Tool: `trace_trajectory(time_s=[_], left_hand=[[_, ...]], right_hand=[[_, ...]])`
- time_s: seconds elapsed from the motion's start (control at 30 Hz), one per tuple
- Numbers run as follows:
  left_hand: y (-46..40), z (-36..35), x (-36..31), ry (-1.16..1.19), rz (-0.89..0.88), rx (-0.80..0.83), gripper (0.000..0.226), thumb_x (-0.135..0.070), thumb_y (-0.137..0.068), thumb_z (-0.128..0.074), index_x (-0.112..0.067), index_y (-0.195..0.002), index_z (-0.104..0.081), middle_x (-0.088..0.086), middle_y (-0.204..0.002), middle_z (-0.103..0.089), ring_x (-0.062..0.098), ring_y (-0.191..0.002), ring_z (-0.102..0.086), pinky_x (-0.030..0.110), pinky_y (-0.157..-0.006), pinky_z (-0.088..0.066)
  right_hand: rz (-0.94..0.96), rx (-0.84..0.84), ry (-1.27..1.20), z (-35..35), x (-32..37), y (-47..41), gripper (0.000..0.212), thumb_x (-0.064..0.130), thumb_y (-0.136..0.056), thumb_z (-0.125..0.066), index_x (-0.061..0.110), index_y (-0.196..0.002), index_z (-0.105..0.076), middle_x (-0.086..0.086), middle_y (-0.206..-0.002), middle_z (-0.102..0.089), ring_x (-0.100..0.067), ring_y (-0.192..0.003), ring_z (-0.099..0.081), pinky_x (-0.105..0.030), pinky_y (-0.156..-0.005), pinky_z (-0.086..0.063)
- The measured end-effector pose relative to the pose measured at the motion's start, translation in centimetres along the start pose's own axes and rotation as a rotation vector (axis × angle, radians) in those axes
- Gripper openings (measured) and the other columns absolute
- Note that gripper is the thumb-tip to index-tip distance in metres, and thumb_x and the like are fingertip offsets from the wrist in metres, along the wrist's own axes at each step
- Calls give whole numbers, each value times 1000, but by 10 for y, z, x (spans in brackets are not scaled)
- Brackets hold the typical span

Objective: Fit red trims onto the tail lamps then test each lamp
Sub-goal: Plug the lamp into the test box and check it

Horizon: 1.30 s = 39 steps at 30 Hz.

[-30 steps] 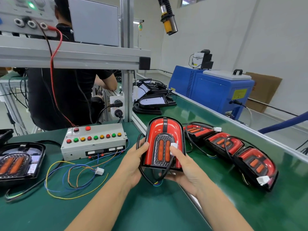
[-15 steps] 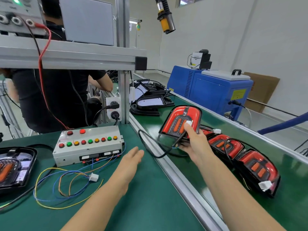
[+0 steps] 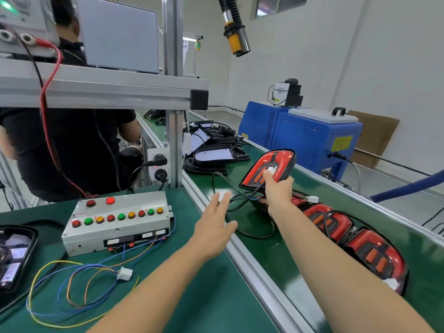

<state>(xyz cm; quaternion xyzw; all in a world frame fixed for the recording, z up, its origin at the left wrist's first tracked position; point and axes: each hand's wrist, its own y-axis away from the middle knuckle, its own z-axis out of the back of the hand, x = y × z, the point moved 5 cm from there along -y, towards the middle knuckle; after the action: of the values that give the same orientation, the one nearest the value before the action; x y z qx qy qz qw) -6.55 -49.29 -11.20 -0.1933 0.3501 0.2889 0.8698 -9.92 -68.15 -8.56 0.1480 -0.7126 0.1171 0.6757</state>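
Note:
My right hand (image 3: 278, 191) grips a red tail lamp (image 3: 276, 164) with its white plug pinned under the fingers, holding it tilted above the far end of a row of red-trimmed tail lamps (image 3: 336, 224) on the conveyor belt (image 3: 264, 255). The lamp's black cable (image 3: 230, 188) trails down onto the belt. My left hand (image 3: 216, 227) hovers with fingers spread over the aluminium rail between bench and belt, holding nothing. The grey test box (image 3: 117, 222) with coloured buttons sits on the bench to the left, its wired white connector (image 3: 125, 273) lying loose in front.
Black lamp housings (image 3: 216, 157) lie further up the belt. A blue machine (image 3: 300, 138) stands beyond it. Another lamp in a black housing (image 3: 14, 255) sits at the bench's left edge. A person in black works behind the frame post (image 3: 174, 140). A yellow nozzle (image 3: 236, 39) hangs overhead.
My right hand carried the lamp away from the bench and out over the row on the belt. My left hand let go of it and now reaches forward, fingers spread.

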Motion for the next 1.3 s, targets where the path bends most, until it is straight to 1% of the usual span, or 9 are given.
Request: trace_trajectory(time_s=[0.13, 0.2, 0.27, 0.37, 0.5, 0.63, 0.77, 0.93, 1.3], left_hand=[[-23, -23, -11, -305, -46, 65, 67, -23, -99, -37, -32, -151, 5, -6, -159, 12, 16, -146, 2, 49, -118, -7], [-32, -34, -11, -382, -63, 89, 68, -21, -99, -36, -29, -151, 7, -7, -159, 14, 18, -146, 6, 50, -117, -1], [-39, -41, -11, -430, -65, 110, 69, -21, -100, -36, -27, -151, 9, -6, -159, 15, 22, -147, 7, 50, -116, 2], [-46, -46, -8, -483, -55, 131, 69, -24, -100, -36, -22, -152, 9, -3, -159, 15, 25, -147, 5, 47, -117, 3], [-51, -47, -6, -558, -69, 131, 70, -27, -99, -39, -15, -152, 5, 1, -160, 11, 26, -147, 1, 44, -118, 2], [-52, -47, 3, -602, -35, 173, 70, -32, -100, -37, -12, -152, 4, 4, -160, 12, 26, -147, 5, 42, -118, 4], [-51, -49, 12, -581, -9, 212, 69, -32, -100, -37, -12, -152, 5, 5, -159, 13, 25, -147, 8, 40, -117, 5], [-50, -48, 12, -514, -10, 253, 70, -29, -100, -39, -14, -152, 5, 3, -159, 14, 24, -147, 6, 39, -118, 3], [-24, -28, 6, -574, -46, 187, 62, -30, -103, -31, -17, -152, 4, -1, -160, 11, 23, -146, -5, 43, -118, -12]], right_hand=[[-51, 23, 182, -5, -7, -10, 80, 34, -92, -62, 10, -150, -13, -19, -142, -44, -37, -120, -49, -44, -98, -44], [-74, 29, 250, -9, -11, -12, 82, 35, -93, -61, 8, -151, -9, -22, -143, -43, -37, -121, -48, -40, -91, -41], [-69, 38, 314, -13, -14, -12, 78, 34, -93, -60, 6, -148, -11, -24, -138, -47, -35, -114, -51, -37, -81, -37], [-51, 36, 416, -19, -16, -13, 72, 34, -95, -56, 4, -146, -15, -24, -134, -50, -34, -107, -52, -36, -78, -36], [9, 22, 626, -26, -18, -11, 62, 29, -99, -47, 8, -147, -16, -24, -140, -46, -38, -125, -46, -40, -94, -40], [232, -18, 969, -24, -23, -4, 53, 26, -101, -41, 15, -149, -22, -14, -152, -30, -33, -136, -31, -43, -108, -29], [529, -11, 1181, -23, -38, 7, 60, 28, -104, -36, 12, -154, -7, -8, -162, -11, -25, -149, -12, -42, -120, -12], [468, 49, 1225, -26, -47, 3, 60, 37, -105, -30, 8, -153, -10, -7, -157, -28, -23, -146, -21, -46, -120, -11], [480, -59, 1268, -25, -25, 27, 70, 44, -103, -26, 7, -153, 6, -11, -163, 2, -26, -150, 2, -54, -117, 5]])
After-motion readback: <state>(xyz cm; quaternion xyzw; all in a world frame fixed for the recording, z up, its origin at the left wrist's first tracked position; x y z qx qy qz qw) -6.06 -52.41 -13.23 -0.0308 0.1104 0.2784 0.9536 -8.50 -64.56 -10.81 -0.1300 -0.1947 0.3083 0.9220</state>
